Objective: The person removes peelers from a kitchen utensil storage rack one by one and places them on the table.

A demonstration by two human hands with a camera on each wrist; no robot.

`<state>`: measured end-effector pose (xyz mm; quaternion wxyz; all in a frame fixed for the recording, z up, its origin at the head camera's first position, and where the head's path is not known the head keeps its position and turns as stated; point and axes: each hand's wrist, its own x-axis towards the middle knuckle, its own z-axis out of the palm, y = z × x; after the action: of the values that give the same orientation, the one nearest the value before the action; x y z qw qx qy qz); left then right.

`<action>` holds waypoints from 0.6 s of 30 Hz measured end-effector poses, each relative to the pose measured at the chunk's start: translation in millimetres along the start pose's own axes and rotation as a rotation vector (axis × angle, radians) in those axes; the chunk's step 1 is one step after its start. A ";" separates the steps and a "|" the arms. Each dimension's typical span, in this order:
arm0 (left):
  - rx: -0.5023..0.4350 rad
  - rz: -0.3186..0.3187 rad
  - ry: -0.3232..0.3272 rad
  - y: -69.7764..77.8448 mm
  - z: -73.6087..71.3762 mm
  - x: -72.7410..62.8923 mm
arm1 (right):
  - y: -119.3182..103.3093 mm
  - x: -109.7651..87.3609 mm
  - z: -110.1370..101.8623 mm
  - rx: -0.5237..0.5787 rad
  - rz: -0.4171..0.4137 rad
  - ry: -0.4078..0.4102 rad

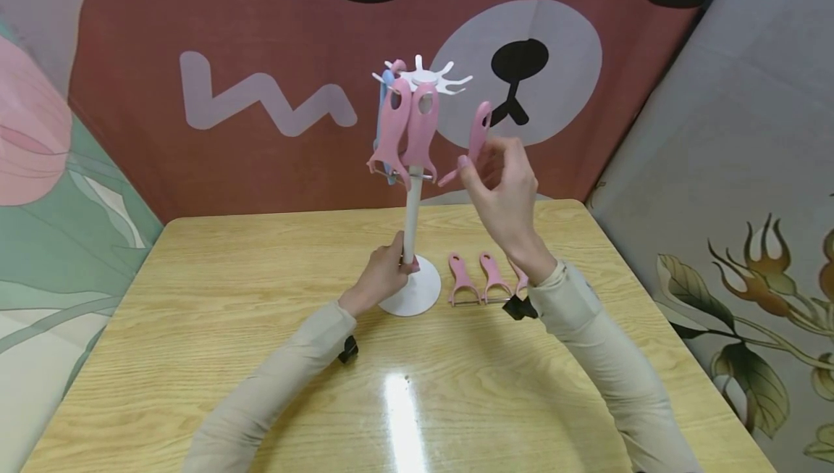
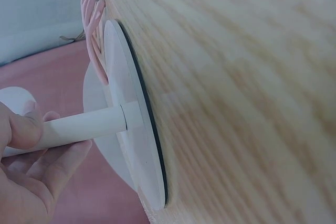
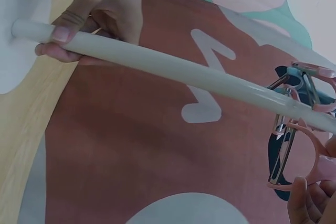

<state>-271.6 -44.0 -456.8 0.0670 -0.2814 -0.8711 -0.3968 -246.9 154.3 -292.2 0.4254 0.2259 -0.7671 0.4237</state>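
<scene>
A white stand point(image 1: 413, 208) with a round base point(image 1: 426, 292) and a ring of hooks point(image 1: 425, 77) rises from the table. My left hand point(image 1: 379, 272) grips its pole low down, thumb and fingers around it in the left wrist view. Two pink peelers point(image 1: 422, 124) hang at the front of the ring; a blue peeler point(image 1: 383, 107) and more pink show behind them. To the right of these, my right hand point(image 1: 504, 194) pinches another pink peeler point(image 1: 480, 129), handle end up. In the right wrist view its bladed head is beside the pole.
Pink peelers point(image 1: 458, 270) lie in a row on the wooden table point(image 1: 260, 277), right of the base; the rightmost is partly hidden by my right wrist. A printed red cloth point(image 1: 260, 169) hangs behind the table, and a floral cloth point(image 1: 717, 132) hangs at the right.
</scene>
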 end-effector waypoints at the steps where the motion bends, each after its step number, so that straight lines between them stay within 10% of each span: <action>1: 0.002 0.002 0.002 -0.1 0.1 0.0 | 1.1 -0.5 -0.1 0.000 0.007 -0.004; 18: 0.023 -0.003 0.007 3.1 -0.9 0.1 | 23.8 -12.7 -5.4 -0.118 0.067 -0.086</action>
<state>-270.1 -43.0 -454.2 0.0726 -0.2778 -0.8759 -0.3876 -254.5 171.5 -312.3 0.3902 0.1925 -0.8155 0.3816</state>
